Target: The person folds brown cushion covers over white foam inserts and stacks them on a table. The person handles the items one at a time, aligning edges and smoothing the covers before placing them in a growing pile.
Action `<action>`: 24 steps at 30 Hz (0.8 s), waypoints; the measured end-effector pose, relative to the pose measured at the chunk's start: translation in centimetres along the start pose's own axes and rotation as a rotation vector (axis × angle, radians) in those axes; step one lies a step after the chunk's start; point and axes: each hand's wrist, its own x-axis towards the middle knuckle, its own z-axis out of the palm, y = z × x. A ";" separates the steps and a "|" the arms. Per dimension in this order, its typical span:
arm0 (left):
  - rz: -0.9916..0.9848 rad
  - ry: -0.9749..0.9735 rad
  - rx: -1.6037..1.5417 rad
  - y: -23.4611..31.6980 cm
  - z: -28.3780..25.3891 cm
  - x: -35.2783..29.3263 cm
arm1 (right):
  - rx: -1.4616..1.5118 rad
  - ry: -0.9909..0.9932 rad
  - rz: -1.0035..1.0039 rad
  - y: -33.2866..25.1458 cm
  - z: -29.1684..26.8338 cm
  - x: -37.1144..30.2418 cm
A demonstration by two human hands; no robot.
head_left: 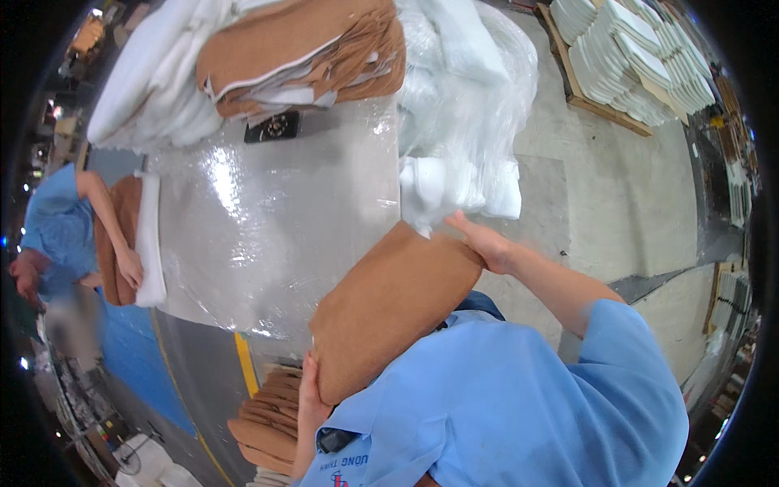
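A brown fabric-covered cushion (pixel 393 304), long with rounded ends, is held up close against my chest at the near edge of the table. My left hand (pixel 310 398) grips its lower left end, some of the fingers hidden under it. At the upper right end my right hand (pixel 484 243) is closed on the edge, a finger pointing out beyond it and the others behind the cushion. A bit of white padding (pixel 422 223) shows by the cushion's far corner.
A plastic-covered table (pixel 324 195) carries brown covers (pixel 300 57) and white pads (pixel 154 81). Plastic-wrapped white padding (pixel 466 114) stands right of it. At the left a co-worker's hand (pixel 130 266) rests on a brown-and-white cushion. Brown cushions (pixel 272 414) are stacked lower left; a pallet (pixel 596 101) holds white pads.
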 end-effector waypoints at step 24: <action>-0.055 0.000 0.194 1.7 0.8 1.3 | -0.571 -0.150 -0.151 -2.7 3.2 -1.8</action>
